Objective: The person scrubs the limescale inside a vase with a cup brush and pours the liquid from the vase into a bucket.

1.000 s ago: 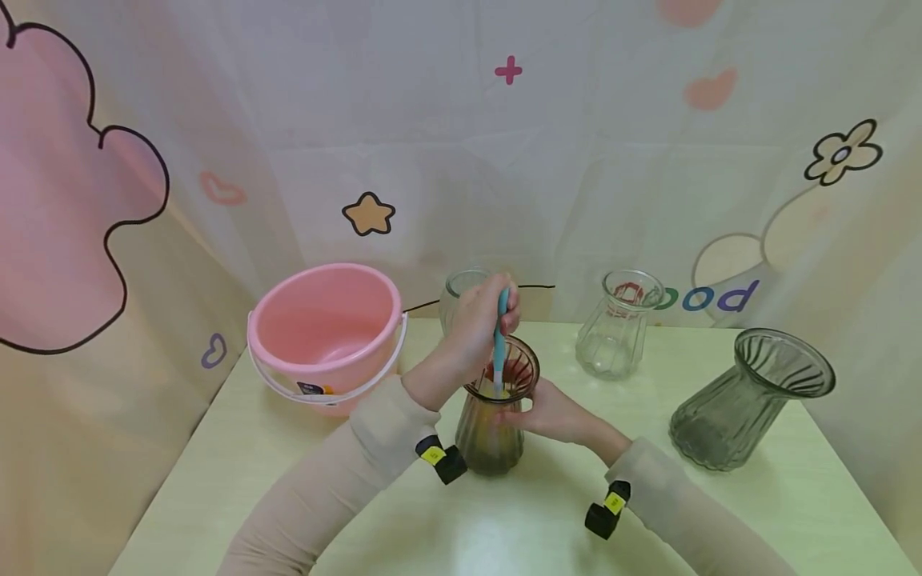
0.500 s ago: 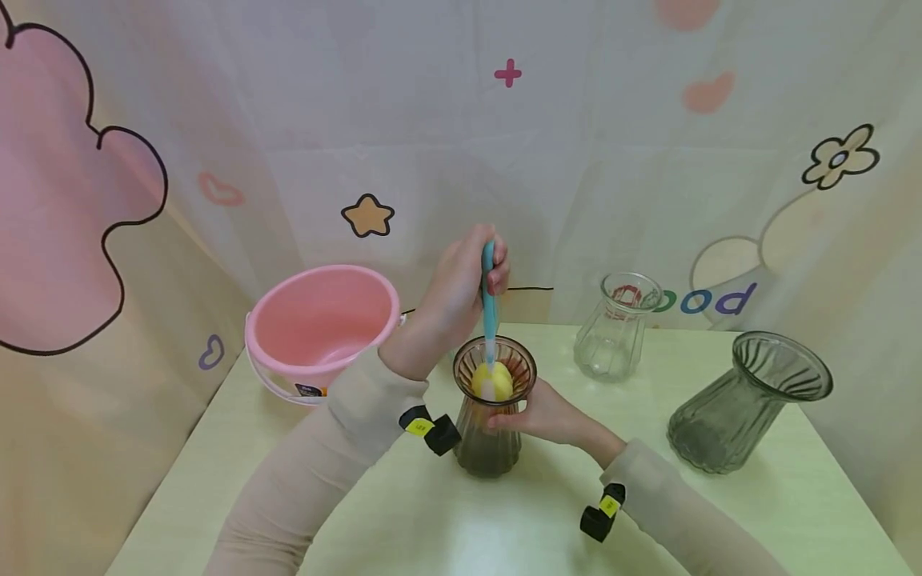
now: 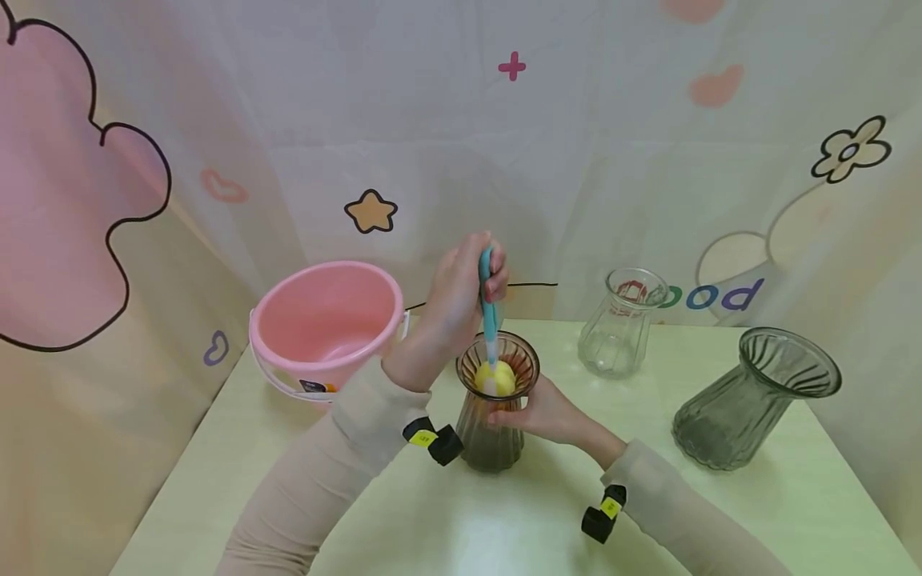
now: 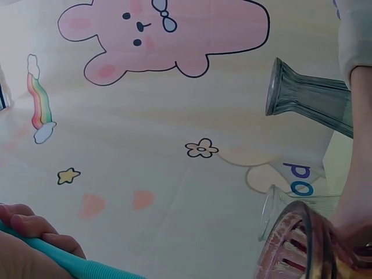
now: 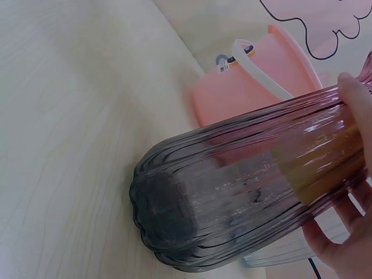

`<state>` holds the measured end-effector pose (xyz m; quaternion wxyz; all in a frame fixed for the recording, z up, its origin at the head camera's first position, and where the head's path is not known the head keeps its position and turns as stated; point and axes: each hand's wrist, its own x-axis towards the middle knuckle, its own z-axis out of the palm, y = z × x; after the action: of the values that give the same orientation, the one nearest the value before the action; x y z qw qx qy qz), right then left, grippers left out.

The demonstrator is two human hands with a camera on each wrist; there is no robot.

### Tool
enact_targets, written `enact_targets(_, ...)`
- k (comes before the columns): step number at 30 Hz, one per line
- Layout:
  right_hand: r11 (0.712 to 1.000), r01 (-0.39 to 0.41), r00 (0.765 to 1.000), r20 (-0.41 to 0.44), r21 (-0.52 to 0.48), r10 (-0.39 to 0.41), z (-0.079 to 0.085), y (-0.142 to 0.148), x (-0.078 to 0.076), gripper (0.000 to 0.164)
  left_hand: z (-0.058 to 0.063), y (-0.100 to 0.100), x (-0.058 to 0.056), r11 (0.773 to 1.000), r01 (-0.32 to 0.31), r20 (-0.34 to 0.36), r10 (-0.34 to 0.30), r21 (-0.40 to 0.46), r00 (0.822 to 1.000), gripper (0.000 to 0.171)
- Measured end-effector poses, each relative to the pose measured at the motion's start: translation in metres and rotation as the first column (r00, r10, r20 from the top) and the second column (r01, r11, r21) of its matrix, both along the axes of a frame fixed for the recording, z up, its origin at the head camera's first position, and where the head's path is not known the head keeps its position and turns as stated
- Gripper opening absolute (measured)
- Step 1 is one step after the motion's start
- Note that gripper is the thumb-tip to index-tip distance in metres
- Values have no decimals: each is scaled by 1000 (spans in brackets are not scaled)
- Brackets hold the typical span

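Observation:
My left hand (image 3: pixel 461 280) grips the teal handle (image 3: pixel 487 292) of a sponge bottle brush, which is also partly visible as a teal handle (image 4: pixel 93 268) in the left wrist view. Its yellow sponge head (image 3: pixel 495 379) sits inside the flared mouth of a ribbed, brownish glass vase (image 3: pixel 490 448). Around the vase's neck, my right hand (image 3: pixel 551 412) holds it from the right, thumb across the front. The vase stands upright on the table. In the right wrist view, the yellow sponge shows blurred through the upper wall of the glass vase (image 5: pixel 232 186).
A pink bucket (image 3: pixel 327 364) with a white handle stands at the left, partly behind my left forearm. A clear glass vase (image 3: pixel 612 344) is at the back right. Nearer, a grey ribbed vase (image 3: pixel 727 416) stands on the right of the pale table (image 3: pixel 562 528). A printed curtain hangs behind.
My left hand has risen with the brush, bringing the yellow sponge up from deeper in the vase to its mouth. During the last half second little moves. The right hand keeps its hold.

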<state>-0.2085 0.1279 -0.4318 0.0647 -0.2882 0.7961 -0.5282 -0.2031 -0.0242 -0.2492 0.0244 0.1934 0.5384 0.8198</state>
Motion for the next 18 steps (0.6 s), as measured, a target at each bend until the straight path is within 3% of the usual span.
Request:
enact_targets(4,1000,-12,1000,-16,2,12,1,0,0,63,-13,3,-2,1000,0,23,0,6,1000,35)
enact_targets(12,998,33,995,-100,44,-28,-2,0,1,64,-62,11,-10,997,8,139,3,-81,990,30)
enact_targets(15,998,50,995,-93,42,-46,-1,-2,3,62,-75,13,-11,993,20,139,-4,-116,990,29)
enact_targets(18,998,59,994,-90,30,-56,5,-4,6,63,-79,15,-11,993,30,112,-17,-112,994,29)
